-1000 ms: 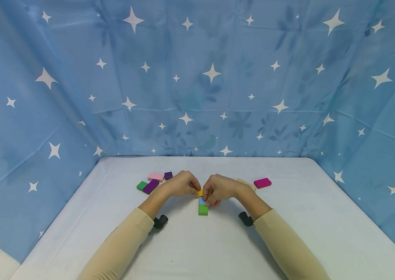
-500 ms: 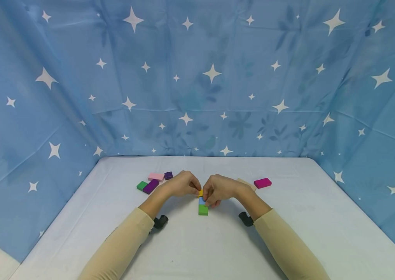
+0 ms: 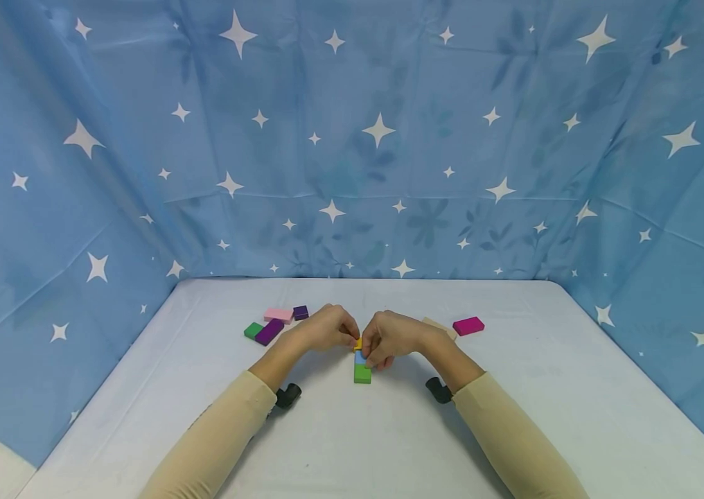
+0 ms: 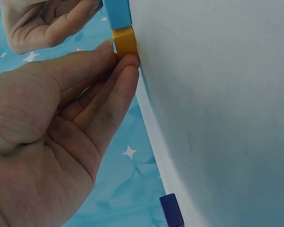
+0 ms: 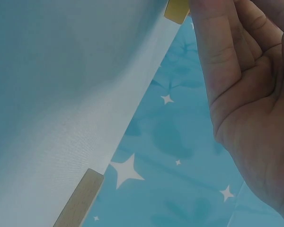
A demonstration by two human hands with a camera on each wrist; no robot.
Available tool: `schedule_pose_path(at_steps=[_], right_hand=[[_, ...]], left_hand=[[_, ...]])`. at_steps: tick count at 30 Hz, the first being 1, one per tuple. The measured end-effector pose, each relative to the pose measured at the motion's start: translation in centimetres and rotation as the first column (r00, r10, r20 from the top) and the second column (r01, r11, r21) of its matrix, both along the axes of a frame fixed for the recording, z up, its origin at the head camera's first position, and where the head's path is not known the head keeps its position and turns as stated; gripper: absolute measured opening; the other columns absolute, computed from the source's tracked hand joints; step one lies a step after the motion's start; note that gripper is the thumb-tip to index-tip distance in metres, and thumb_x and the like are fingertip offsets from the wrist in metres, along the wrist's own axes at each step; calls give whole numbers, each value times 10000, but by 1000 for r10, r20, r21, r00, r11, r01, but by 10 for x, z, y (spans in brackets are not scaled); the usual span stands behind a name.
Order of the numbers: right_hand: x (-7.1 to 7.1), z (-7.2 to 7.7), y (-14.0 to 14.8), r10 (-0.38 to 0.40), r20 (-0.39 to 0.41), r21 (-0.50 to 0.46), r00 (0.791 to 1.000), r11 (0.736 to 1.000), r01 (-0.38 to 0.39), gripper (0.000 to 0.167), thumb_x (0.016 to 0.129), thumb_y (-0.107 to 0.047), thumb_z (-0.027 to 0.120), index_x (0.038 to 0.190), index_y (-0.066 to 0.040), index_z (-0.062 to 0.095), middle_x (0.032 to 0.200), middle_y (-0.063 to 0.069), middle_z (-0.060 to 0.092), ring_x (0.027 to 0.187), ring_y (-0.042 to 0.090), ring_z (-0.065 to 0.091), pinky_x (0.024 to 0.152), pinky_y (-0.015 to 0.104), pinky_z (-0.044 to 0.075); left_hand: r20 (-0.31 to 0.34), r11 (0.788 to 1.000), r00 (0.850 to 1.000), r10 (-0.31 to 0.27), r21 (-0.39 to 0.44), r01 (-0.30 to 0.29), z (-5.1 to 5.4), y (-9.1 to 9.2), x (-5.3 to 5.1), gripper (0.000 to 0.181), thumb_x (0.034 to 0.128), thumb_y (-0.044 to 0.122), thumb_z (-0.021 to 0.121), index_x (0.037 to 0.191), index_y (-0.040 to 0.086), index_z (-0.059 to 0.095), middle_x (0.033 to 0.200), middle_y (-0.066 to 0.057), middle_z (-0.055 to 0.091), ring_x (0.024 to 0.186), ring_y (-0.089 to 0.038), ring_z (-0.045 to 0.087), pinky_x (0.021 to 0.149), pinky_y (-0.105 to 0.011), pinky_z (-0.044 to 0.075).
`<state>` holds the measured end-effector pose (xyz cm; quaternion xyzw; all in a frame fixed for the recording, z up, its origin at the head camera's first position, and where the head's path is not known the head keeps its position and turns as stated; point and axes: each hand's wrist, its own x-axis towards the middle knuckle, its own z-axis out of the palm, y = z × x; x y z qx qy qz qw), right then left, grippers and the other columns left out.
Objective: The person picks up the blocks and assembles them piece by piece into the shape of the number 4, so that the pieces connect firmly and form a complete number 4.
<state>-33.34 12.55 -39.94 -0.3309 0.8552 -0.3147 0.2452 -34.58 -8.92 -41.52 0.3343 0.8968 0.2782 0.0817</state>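
In the middle of the white table, a yellow block, a light blue block and a bright green block form a line running toward me. My left hand pinches the yellow block between thumb and fingertips; the left wrist view shows this yellow block touching the end of the blue block. Bent over the blue block from the right, my right hand holds it with thumb and fingers. The fingertips of the right hand lie outside the right wrist view.
Left of the hands lie a pink block, a small dark purple block, a purple block and a green block. On the right are a magenta block and a wooden block, partly behind the wrist.
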Motion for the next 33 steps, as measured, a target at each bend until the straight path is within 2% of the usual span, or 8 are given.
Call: schedule_pose_path(at_steps=[7,21,33], right_hand=[[-1,0,0,9,3,-13,1000,1000,-9,47,877,-51,825,890,-30,786,794,28,784,690,230,763,635,340,628],[-1,2,-1,5,-5,-6,1000,1000,-5,45,871,-55,831,865,-68,788,792,21,781,690,230,763,638,338,627],[-1,0,-1,16,-7,-3,1000,1000,-16,43,881,-50,821,894,-30,786,800,26,785,694,233,767,637,337,627]], left_hand=[[-4,1000,1000,2,-8,-2,1,1,0,54,944,92,765,952,107,816,891,48,783,822,-58,665,772,-262,564],[-19,1000,1000,-14,-16,13,0,1,-1,53,940,100,771,958,105,820,885,51,786,816,-50,662,772,-266,561],[-7,1000,1000,-23,-13,23,0,2,1,53,935,113,780,954,125,828,870,72,785,804,-37,659,765,-255,557]])
